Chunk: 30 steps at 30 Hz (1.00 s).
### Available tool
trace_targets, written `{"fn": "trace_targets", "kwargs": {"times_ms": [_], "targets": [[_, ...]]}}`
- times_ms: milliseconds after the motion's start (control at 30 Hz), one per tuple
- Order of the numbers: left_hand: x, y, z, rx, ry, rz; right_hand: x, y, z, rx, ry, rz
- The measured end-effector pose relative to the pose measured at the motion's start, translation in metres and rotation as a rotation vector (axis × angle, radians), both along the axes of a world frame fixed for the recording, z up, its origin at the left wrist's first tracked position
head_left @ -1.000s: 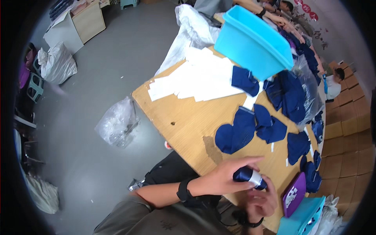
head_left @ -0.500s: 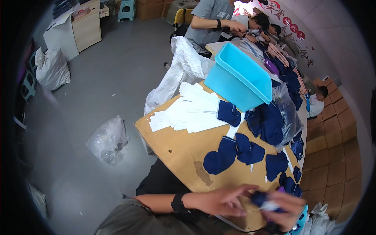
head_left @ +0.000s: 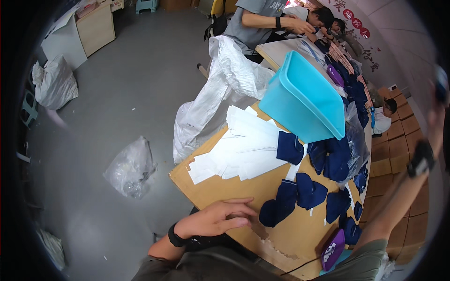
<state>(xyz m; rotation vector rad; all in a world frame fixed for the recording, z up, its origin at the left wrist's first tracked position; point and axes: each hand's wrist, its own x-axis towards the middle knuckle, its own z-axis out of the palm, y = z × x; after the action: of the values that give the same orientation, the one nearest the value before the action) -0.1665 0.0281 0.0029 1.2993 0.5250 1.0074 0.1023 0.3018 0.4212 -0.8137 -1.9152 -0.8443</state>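
My left hand [head_left: 216,217] hovers over the table's near left edge, fingers stretched and slightly apart, holding nothing. Its fingertips are close to a dark blue, sock-shaped fabric piece [head_left: 280,204]. Further along lie more such pieces, among them a folded one [head_left: 289,147] at the end of a fanned stack of white paper strips [head_left: 243,145]. My right arm reaches far out to the right, where my right hand [head_left: 438,117] is raised and blurred at the picture's dark rim. A small dark blue bundle [head_left: 441,84] with a pale patch shows in its fingers.
A turquoise bin [head_left: 300,103] stands on the wooden table [head_left: 206,185]. A purple tray [head_left: 333,249] sits at the near right edge, by a cable. White sacking [head_left: 225,89] hangs at the table's left side. Co-workers [head_left: 262,23] work further along; stacked cartons [head_left: 398,187] line the right.
My right hand has swung from the near table edge up to the far right with the dark blue bundle. The left hand has moved away from it, left and up. The view has shifted slightly.
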Motion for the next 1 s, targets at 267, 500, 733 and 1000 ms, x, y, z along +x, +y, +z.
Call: {"fn": "trace_targets", "kwargs": {"times_ms": [267, 500, 733, 1000], "targets": [[-0.004, -0.003, -0.011, 0.056, 0.042, 0.193, -0.2, 0.131, -0.173, -0.922, -0.039, 0.302], [-0.008, -0.004, -0.017, 0.123, -0.002, 0.122, -0.269, 0.172, -0.23, -1.049, -0.628, 0.239], [-0.005, 0.005, -0.01, 0.264, -0.047, 0.415, -0.259, 0.199, -0.253, -1.22, -0.705, 0.092], [-0.007, -0.006, -0.017, 0.24, -0.011, 0.228, -0.237, 0.114, -0.201, -1.058, -0.648, 0.219]]}}
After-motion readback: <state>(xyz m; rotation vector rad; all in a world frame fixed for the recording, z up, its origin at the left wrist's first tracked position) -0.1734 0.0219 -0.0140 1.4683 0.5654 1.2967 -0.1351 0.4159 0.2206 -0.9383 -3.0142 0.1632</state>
